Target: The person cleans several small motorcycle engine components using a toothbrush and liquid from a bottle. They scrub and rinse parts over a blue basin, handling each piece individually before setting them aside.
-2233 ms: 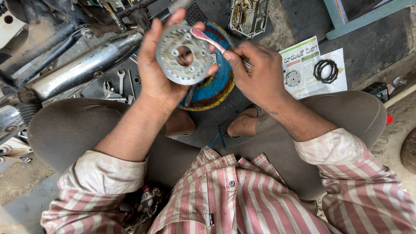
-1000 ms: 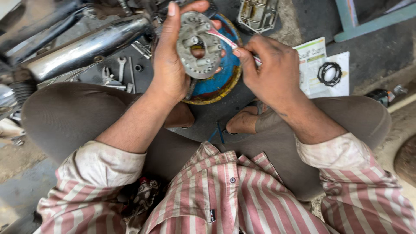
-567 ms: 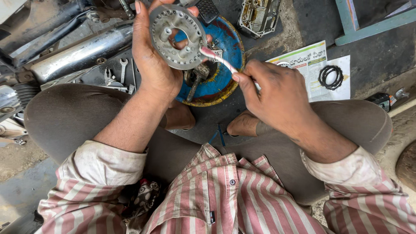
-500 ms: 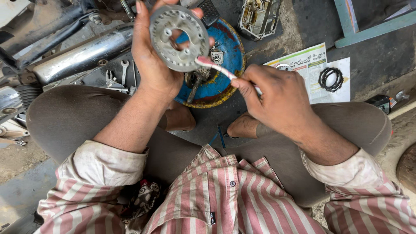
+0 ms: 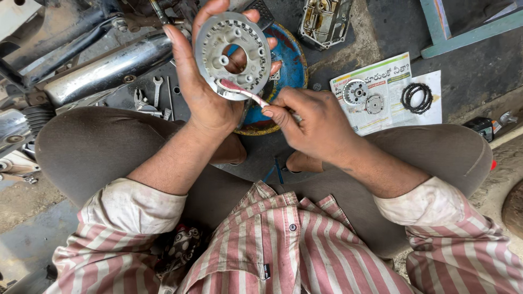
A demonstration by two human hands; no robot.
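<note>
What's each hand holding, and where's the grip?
Left hand grips the round metal clutch plate by its rim, fingers wrapped over the edge. Right hand pinches the toothbrush by its handle.

Motorcycle repair workshop, work going on at floor level. A chrome exhaust pipe (image 5: 109,68), spanners (image 5: 157,90) and engine parts on newspaper (image 5: 381,92) are lying around.
</note>
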